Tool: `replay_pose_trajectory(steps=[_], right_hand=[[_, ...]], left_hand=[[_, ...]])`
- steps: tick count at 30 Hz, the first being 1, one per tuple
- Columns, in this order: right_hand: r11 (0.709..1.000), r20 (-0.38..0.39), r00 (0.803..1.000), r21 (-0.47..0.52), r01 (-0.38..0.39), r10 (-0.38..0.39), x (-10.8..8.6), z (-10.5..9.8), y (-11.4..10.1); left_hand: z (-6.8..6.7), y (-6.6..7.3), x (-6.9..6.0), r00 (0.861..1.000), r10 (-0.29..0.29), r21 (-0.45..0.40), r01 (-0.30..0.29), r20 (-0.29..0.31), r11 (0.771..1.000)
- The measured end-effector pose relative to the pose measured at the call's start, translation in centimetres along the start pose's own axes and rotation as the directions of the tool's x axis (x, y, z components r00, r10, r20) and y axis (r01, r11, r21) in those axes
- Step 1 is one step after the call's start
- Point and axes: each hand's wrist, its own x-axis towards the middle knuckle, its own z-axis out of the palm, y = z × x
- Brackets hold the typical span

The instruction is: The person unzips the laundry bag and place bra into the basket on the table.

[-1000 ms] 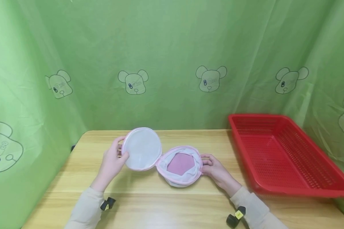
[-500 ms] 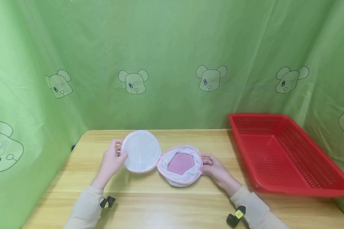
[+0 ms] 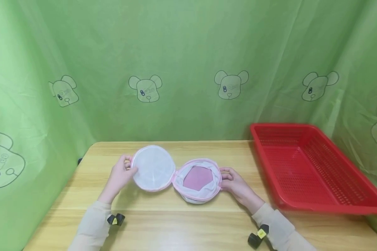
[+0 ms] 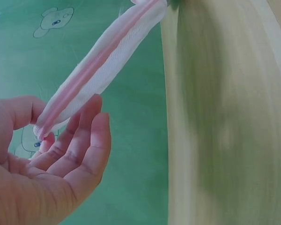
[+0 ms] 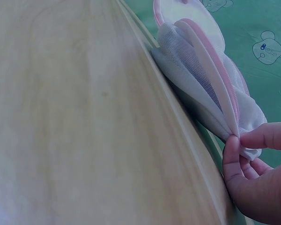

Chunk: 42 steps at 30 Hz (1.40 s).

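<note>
A round white mesh laundry bag (image 3: 182,198) with pink zip edging lies unzipped on the table, its lid (image 3: 154,169) folded out to the left. Inside the bag's mouth a flat pink surface (image 3: 197,177) shows. My left hand (image 3: 120,176) pinches the lid's left rim between thumb and fingers; the left wrist view has the lid (image 4: 96,70) edge-on, tilted above the table. At the bag's right side, my right hand (image 3: 238,188) pinches the pink rim, seen closely in the right wrist view, where the bag's mesh side (image 5: 192,70) sags.
A red plastic basket (image 3: 273,181) with perforated walls stands on the right of the wooden table (image 3: 182,230). Green curtains (image 3: 188,115) with bear-head prints hang behind and at both sides. Each sleeve carries a small black wrist device (image 3: 116,219).
My left hand has shifted slightly left and down, lowering the lid so that it lies flatter. The right hand and the bag's body have hardly moved.
</note>
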Motion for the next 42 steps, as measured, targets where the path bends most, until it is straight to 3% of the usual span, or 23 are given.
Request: replay_pose_trajectory(steps=[8,19,35,42], right_hand=[[1.0,0.012,1.0,0.011,-0.001,0.001,-0.1,0.1,-0.2],[1.0,0.026,1.0,0.009,0.012,-0.012,-0.3,0.0,-0.3],[1.0,0.03,0.999,0.008,0.014,-0.014,-0.4,-0.1,-0.4],[1.0,0.018,1.0,0.008,0.008,-0.009,-0.3,0.0,-0.3]], left_hand=[[-0.4,-0.7,0.1,0.996,-0.063,-0.056,0.066,0.066,0.996],[-0.4,-1.7,0.5,0.984,-0.12,-0.011,0.123,0.134,0.992],[-0.7,-3.2,0.7,0.955,-0.192,0.022,0.192,0.227,0.981],[-0.8,-3.5,0.6,0.943,-0.23,0.106,0.21,0.239,0.972]])
